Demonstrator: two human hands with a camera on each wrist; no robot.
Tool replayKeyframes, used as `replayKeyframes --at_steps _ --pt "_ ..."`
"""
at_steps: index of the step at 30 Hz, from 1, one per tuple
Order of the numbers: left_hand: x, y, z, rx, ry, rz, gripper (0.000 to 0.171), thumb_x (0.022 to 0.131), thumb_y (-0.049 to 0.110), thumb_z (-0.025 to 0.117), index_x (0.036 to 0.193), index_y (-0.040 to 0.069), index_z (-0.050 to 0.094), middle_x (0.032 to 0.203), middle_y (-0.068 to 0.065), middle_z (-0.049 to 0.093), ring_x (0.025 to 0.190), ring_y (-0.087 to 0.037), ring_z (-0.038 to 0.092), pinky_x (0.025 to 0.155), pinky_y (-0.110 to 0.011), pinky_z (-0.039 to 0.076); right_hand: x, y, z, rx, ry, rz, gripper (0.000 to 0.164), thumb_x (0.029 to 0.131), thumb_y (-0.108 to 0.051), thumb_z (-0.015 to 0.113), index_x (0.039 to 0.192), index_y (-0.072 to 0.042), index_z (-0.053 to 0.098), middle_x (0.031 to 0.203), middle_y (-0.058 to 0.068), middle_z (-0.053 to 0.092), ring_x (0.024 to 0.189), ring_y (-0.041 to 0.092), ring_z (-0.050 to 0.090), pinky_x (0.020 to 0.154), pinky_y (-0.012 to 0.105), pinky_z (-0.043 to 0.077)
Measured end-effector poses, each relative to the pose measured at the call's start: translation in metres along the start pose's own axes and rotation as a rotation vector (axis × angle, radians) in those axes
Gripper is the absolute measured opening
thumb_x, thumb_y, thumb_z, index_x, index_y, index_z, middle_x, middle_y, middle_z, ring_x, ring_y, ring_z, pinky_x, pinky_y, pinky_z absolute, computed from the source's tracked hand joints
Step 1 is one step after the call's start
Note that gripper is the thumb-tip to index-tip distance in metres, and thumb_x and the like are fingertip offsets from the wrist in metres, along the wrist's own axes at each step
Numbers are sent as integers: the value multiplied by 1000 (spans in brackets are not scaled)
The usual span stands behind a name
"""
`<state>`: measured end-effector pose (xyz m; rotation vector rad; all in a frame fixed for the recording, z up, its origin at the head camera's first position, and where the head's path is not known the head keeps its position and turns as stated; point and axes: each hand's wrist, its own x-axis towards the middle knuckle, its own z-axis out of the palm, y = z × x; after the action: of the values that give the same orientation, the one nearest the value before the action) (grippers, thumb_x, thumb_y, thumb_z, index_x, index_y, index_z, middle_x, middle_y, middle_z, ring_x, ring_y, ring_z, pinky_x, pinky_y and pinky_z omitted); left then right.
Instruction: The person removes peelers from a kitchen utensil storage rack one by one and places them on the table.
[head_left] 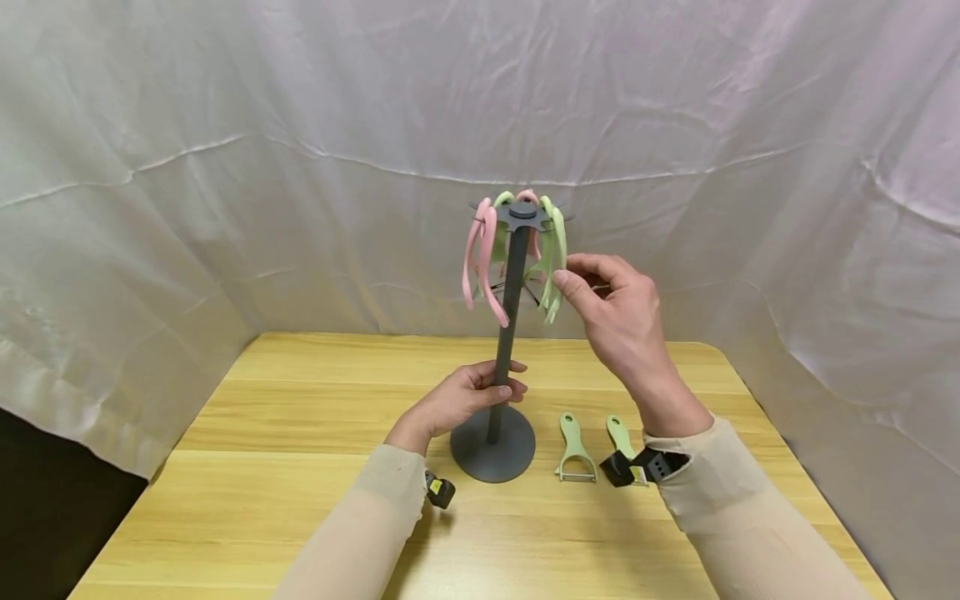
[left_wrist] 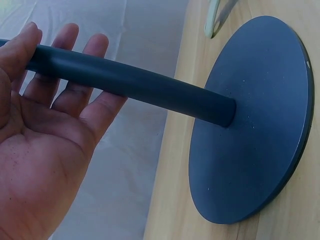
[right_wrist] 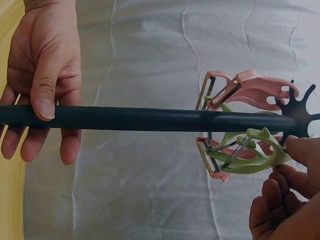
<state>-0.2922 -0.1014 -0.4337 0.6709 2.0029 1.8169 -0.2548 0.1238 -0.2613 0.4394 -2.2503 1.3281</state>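
Note:
A dark grey stand with a round base (head_left: 480, 462) and a pole (head_left: 506, 350) rises from the table. My left hand (head_left: 457, 398) holds the pole low down, thumb on one side and fingers on the other. Pink peelers (head_left: 489, 250) hang from the hooked top (head_left: 522, 213) on the left, green ones on the right, more behind. At the right side, my right hand (head_left: 626, 317) pinches a green peeler (right_wrist: 275, 159) between thumb and fingers, close to the hooks. The right wrist view shows the peelers' blades pointing down the pole.
Two more green peelers lie on the wooden table (head_left: 285, 467) right of the base: one (head_left: 572, 437) in full view, the other (head_left: 619, 433) partly covered by the right wrist camera. Pale cloth (head_left: 375, 250) hangs behind and at both sides.

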Motion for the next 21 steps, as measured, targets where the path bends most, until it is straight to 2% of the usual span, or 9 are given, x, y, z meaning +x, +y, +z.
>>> replayKeyframes --at_steps 11,21 --pt "0 0 0 -2 10 3 40 108 13 62 148 15 60 132 -13 72 128 -26 69 112 -45 52 4 -1 0 36 -60 34 39 102 -42 71 126 -11 76 113 5 71 98 15 64 81 28 51" --pt "0 1 0 14 19 33 41 107 12 62 148 13 60 134 -14 71 127 -26 69 109 -44 54 5 -1 0 55 -30 35 36 101 -37 74 122 -8 76 109 7 72 94 14 65 78 24 51"
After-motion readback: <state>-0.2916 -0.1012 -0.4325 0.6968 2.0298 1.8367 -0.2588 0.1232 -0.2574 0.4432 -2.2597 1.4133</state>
